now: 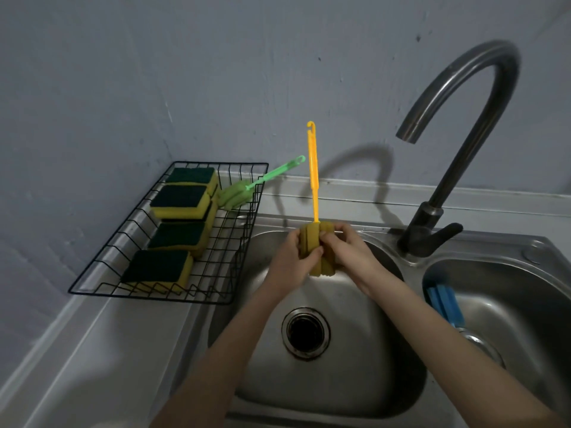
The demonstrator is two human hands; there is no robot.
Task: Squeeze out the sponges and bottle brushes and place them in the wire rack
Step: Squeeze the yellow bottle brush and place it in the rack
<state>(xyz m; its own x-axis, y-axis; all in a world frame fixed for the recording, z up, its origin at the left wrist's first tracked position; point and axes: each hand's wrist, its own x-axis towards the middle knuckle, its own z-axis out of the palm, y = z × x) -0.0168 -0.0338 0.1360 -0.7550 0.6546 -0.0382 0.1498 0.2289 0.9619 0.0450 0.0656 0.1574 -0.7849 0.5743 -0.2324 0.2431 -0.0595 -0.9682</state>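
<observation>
Over the left basin of a steel sink (355, 393), a person wrings the foam head of a yellow bottle brush (315, 247), its handle standing almost upright toward the wall. Both hands form the grip: the left hand (292, 257) and the right hand (346, 247) curl tightly around the foam from either side. The wire rack (173, 296) sits on the surface to the left, nearer the left hand, already holding four sponges (179, 199) and a green bottle brush (244, 193). A blue brush (445, 304) waits in the right basin, beside the faucet (457, 125).
</observation>
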